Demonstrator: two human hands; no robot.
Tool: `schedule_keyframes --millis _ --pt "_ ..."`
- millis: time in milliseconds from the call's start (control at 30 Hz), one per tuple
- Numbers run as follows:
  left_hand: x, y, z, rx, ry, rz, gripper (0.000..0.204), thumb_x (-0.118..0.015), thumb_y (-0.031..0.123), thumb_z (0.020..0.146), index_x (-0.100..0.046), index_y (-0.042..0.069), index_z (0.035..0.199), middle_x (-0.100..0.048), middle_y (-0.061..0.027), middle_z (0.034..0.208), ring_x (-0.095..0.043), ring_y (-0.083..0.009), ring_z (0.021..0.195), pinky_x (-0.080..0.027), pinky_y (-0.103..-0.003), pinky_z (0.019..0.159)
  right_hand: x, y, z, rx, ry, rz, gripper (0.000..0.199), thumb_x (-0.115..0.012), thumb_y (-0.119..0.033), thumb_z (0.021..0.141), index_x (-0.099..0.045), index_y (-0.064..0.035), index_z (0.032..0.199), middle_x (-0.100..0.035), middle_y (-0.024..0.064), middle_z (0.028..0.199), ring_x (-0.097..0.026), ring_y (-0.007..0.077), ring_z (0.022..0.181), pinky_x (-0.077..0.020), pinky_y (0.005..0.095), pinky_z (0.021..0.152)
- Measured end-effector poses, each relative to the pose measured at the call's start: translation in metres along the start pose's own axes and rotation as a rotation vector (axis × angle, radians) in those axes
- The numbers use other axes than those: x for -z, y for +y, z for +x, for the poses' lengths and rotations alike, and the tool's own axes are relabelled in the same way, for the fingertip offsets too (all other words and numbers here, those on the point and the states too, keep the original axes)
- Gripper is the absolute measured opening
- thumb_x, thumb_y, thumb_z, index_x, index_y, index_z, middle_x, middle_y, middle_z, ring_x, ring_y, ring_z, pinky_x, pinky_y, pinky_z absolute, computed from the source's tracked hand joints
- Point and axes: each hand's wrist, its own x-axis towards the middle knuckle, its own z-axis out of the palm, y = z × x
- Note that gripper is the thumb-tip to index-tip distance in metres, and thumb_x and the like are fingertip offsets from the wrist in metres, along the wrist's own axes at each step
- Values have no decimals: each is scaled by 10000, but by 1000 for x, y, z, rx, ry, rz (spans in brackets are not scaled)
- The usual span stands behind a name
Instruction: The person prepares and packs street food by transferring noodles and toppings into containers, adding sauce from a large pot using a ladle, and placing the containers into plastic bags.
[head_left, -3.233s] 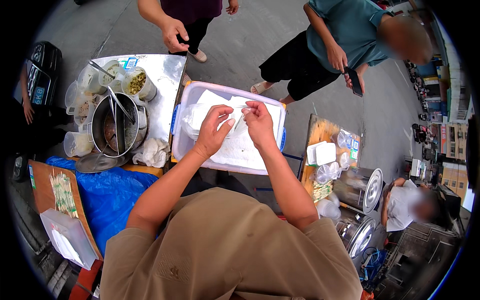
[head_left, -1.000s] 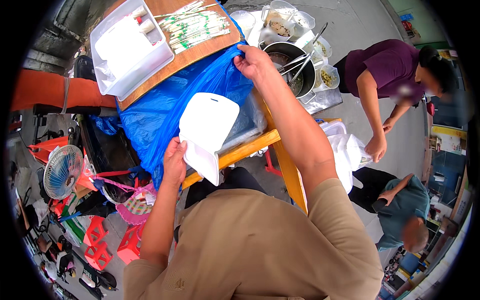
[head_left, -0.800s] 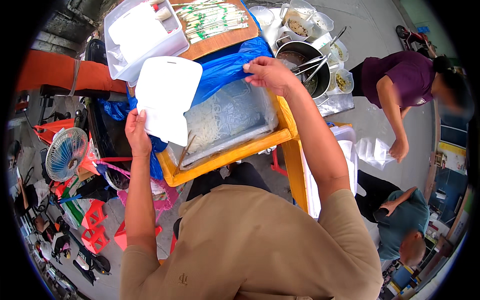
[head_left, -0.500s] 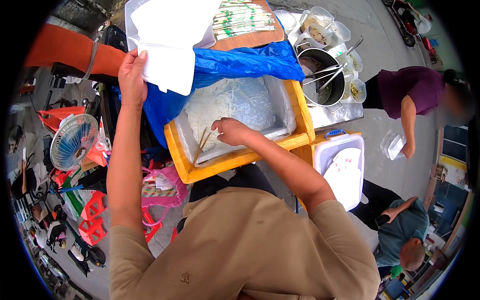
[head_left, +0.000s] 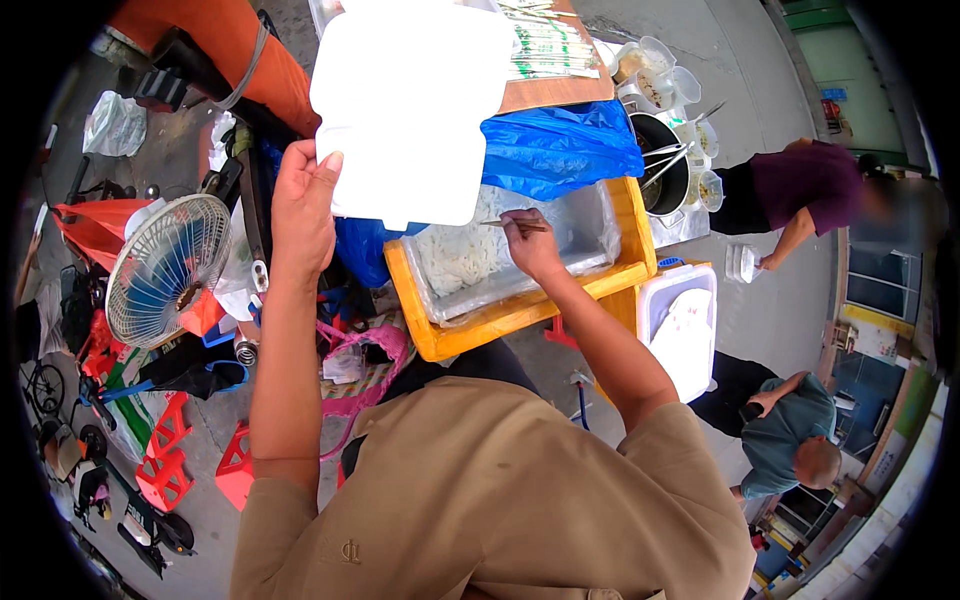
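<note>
Clamshell box (head_left: 410,125), white, opened out, pinched at its left edge by the left hand (head_left: 303,205), near the yellow-rimmed bin (head_left: 440,344); presumably light, stiff, easily dented (best gripped beside the fold). Right hand (head_left: 533,245): curled around chopsticks (head_left: 494,223).

Bright daylight falls evenly; the rim distorts.

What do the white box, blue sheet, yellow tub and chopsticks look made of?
White box: probably foam, smooth and matte; even white, with a molded tab.
Blue sheet: thin plastic film, glossy; sharp creases and bright highlights.
Yellow tub: unclear, perhaps coated foam or painted wood; thick, fairly smooth walls.
Chopsticks: likely wood or bamboo, judging by the brown tone; finish too small to tell.
</note>
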Motion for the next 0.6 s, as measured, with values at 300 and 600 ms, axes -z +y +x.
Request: schedule_keyframes --millis 300,600 --pt "29 13 -97 186 71 -85 318 -557 42 1023 -460 9 1324 -652 -127 1231 -624 -165 1133 -490 -325 1010 -101 22 26 -625 -116 679 295 -580 -283 1002 -652 -80 1203 -702 49 970 -621 167 755 -516 332 695" --pt "-61 -59 61 -228 -130 332 288 -539 85 1041 -534 -20 1309 -661 -72 1138 -599 -111 1049 -477 -246 926 -89 80 32 -1125 -141 1042 219 -495 -237 1082 -614 -114 1219 -590 65 1239 -616 189 972 -597 317 812"
